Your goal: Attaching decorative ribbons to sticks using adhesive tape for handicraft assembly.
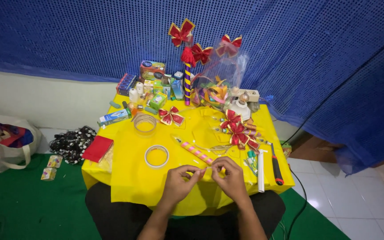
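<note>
Yellow strip (206, 170): a small, thin piece, pinched between my two hands above the near edge of the table (130, 178); too small for me to tell just what it is.
Left hand (178, 182): my grip is clamped on the left end of the strip, thumb and fingertips together.
Right hand (230, 178): my grip is closed on the right end, fingers curled, knuckles up.
Just beyond my hands: a pink-and-yellow striped stick (195, 151) lying slantwise on the yellow cover.
To the left: a white tape ring (157, 156) flat on the table, and a clear tape ring (145, 122) farther back.
To the right: a white tube (261, 171) and a black-and-red tool (276, 168) near the table's edge, with red-and-gold bows (238, 131) behind them.
Far end: small boxes (152, 82), an upright striped pole topped with bows (187, 66).
Floor: green mat (27, 209), white bag (5, 142) on the left.
</note>
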